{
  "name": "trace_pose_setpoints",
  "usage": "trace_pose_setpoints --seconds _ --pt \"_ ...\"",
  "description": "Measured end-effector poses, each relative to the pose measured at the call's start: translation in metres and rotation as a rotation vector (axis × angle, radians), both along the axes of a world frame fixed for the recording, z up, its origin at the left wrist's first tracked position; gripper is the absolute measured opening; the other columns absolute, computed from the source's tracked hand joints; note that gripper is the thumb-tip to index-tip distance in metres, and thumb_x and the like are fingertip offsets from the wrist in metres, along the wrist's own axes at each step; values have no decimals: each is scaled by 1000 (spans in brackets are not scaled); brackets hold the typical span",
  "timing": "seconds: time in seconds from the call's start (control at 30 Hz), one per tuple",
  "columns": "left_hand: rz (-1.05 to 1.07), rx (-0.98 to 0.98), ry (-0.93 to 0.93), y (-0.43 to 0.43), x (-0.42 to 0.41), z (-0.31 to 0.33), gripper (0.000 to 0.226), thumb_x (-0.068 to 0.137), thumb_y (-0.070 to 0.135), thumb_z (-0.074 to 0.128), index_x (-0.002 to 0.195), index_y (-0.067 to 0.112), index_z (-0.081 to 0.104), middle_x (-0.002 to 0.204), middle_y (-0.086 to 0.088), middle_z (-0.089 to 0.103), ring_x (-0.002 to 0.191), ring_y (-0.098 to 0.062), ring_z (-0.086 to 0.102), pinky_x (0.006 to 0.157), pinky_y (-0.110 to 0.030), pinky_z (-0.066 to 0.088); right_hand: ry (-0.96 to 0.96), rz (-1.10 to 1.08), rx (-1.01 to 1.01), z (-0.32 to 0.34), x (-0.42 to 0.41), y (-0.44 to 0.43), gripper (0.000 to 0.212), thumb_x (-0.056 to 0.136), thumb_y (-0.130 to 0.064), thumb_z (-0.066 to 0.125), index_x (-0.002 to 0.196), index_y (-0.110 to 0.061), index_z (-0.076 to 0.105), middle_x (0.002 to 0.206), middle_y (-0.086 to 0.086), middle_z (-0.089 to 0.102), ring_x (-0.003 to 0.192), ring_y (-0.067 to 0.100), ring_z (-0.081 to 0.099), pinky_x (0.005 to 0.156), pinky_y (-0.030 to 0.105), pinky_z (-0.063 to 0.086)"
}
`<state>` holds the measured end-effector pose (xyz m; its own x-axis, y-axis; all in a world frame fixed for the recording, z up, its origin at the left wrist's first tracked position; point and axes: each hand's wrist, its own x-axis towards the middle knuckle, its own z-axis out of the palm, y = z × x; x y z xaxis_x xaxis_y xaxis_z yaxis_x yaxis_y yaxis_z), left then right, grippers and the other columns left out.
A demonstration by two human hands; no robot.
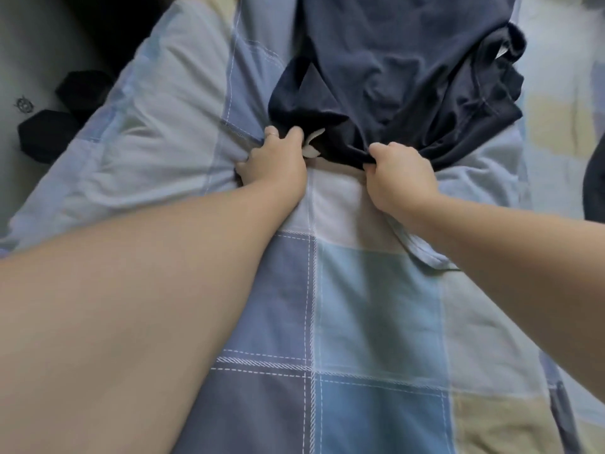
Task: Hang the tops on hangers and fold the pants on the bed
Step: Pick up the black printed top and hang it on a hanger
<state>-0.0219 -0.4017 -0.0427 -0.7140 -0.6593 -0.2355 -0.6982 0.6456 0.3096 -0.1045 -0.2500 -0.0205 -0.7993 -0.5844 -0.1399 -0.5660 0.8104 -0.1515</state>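
On the bed (pixel 376 290): grips near edge of navy garment (pixel 393 77), left hand (pixel 271 158) and right hand (pixel 397 172) both clenched on cloth; likely the spreading-out step; next needs an even pull flat.

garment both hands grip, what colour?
Dark navy garment, gripped by both hands; head view.

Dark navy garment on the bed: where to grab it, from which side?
Dark navy garment: take its bunched near edge from the near side, either side of the white label, as the left hand and right hand do. That edge stands rumpled off the checked quilt; the rest lies spread out.
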Motion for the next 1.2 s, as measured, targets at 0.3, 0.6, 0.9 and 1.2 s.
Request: trace_pose_setpoints --seconds 0.3,0.6,0.9,1.2 --pt "-183 -53 0 68 92 24 17 92 25 52 107 33 55 126 1 50 118 -28 41 91 -42 27 -137 -50 -58 64 39 45 28 98 -20 50 72 -13 45 64 0 45 77 33 43 72 36 28" --pt "-323 207 -363 187 245 107 22 96 25 51 118 28 54 130 -2 50 122 -27 42 95 -41 31 -323 -32 107 131 184 134 20 96 -14 44 85 -13 61 90 5 62 98 30 59 92 40 34" --pt "-429 229 -580 234 393 178 28 90 23 53 118 22 56 125 -6 49 114 -31 45 89 -40 35 -669 -73 149 164 335 205 25 101 -18 46 110 -13 69 109 8 68 124 30 56 89 42 41" --pt "-317 315 -571 250 449 205 16 93 30 50 108 25 55 118 0 51 116 -28 47 87 -40 33 -946 94 318 187 366 233 29 100 -22 53 72 -14 54 70 2 55 78 31 51 63 36 40"
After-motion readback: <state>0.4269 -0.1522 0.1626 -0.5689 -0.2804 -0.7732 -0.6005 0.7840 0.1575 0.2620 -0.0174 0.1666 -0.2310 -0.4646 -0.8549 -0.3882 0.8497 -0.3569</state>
